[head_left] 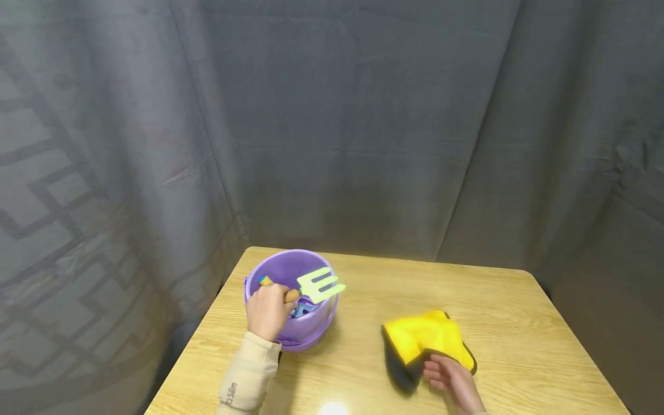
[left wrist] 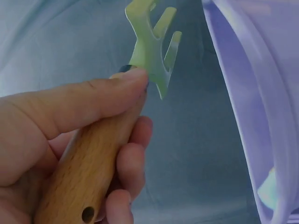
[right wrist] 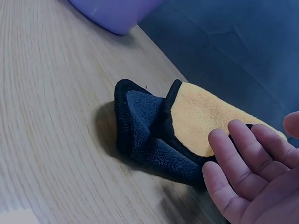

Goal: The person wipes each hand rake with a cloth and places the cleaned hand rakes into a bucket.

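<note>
A small hand fork with a pale green head and a wooden handle is in my left hand. The fingers curl round the handle, thumb near the neck, and the fork is above the rim of a purple bucket. At the right lies a crumpled cloth, yellow on one face and dark with black edging on the other. My right hand is beside the cloth's near edge, fingers loosely extended and holding nothing; whether the fingertips touch it I cannot tell.
Inside the bucket are a blue item and a yellow-and-blue piece, both partly hidden. The wooden table ends at grey curtains behind and on both sides.
</note>
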`<act>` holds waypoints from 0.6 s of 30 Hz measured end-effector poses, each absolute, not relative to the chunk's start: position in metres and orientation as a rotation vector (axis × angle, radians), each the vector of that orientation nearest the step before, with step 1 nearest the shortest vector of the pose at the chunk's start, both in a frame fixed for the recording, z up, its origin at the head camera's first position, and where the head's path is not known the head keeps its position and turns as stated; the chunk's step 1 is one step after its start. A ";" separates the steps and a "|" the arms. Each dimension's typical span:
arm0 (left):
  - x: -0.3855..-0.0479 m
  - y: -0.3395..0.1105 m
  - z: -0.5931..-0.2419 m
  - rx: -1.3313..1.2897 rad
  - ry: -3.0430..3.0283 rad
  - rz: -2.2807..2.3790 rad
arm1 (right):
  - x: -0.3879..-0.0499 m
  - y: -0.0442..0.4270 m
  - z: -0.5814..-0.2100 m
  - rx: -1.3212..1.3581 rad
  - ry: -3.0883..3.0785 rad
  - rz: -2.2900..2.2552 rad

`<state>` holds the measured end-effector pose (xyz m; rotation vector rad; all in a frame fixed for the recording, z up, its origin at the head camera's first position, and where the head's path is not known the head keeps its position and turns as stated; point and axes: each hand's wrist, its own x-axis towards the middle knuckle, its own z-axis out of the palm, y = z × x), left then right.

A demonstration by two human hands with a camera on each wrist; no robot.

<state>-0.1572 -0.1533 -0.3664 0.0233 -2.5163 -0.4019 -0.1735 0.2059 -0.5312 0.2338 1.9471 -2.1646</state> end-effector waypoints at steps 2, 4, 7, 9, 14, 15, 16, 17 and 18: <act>-0.158 -0.157 -0.366 0.044 -2.512 -0.389 | -0.173 0.206 -0.532 0.232 1.948 -2.162; -0.158 -0.160 -0.364 0.062 -2.505 -0.365 | -0.173 0.207 -0.533 0.224 1.951 -2.151; -0.159 -0.166 -0.362 0.083 -2.510 -0.332 | -0.172 0.208 -0.535 0.197 1.945 -2.134; -0.160 -0.170 -0.360 0.091 -2.522 -0.311 | -0.172 0.209 -0.535 0.163 1.950 -2.113; -0.168 -0.179 -0.364 0.117 -2.582 -0.298 | -0.172 0.209 -0.536 0.111 1.952 -2.088; -0.170 -0.181 -0.366 0.120 -2.593 -0.295 | -0.172 0.209 -0.536 0.102 1.956 -2.080; -0.172 -0.182 -0.369 0.126 -2.604 -0.294 | -0.172 0.209 -0.537 0.096 1.955 -2.073; -0.173 -0.184 -0.372 0.131 -2.611 -0.288 | -0.172 0.209 -0.537 0.092 1.956 -2.065; -0.175 -0.185 -0.375 0.130 -2.615 -0.284 | -0.172 0.209 -0.537 0.082 1.956 -2.057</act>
